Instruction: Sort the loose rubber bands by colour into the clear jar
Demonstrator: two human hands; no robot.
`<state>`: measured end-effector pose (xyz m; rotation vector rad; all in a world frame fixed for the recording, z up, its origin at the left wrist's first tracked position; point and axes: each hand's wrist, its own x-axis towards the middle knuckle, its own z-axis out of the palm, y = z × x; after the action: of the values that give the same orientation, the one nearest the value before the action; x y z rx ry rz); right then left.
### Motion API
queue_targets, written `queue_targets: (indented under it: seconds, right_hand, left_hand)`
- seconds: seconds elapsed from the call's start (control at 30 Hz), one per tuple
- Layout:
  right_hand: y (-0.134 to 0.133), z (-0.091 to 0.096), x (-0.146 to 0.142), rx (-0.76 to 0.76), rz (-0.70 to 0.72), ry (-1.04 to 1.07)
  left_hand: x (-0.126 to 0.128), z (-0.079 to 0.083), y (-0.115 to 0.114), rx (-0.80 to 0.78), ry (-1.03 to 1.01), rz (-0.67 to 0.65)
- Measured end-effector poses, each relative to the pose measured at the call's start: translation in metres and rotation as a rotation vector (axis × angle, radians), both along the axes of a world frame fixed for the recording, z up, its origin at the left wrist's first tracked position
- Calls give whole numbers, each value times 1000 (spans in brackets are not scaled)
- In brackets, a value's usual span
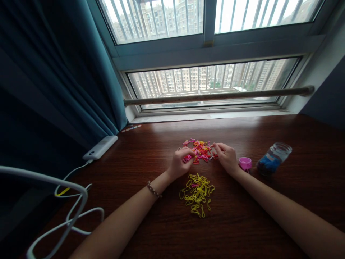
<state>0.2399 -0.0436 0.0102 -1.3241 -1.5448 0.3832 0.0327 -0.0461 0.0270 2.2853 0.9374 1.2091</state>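
Note:
A loose pile of pink, red and orange rubber bands (201, 149) lies on the dark wooden table. My left hand (181, 162) reaches over its near left side, thumb and fingers bent together. What is between those fingertips is too small to make out. At the pile's right edge, my right hand (225, 156) pinches a small reddish rubber band with thumb and forefinger. Nearer to me, between my forearms, is a second pile of yellow rubber bands (199, 194) with a pink one among them.
Right of my right hand sit a pink lid (245, 163) and a tilted clear jar (274, 158) with blue contents. At left are a white power bank (100, 148) and a looping white cable (84, 197). A window with a rail (215, 96) stands behind the table (151, 230).

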Motion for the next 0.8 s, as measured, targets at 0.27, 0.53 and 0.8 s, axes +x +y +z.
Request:
queue_targets:
  seconds: [0.27,0.53,0.8]
  right_hand:
    - [13,-13,2,20,143,-253]
    - [18,-24,1,5,164,-344]
    - [14,-20,0,34,198,-347]
  left_hand:
    - [11,1,-19,186,221,-281]
    - [-37,-13,57,17,490,409]
    - [-34,-20,62,-211,684,269]
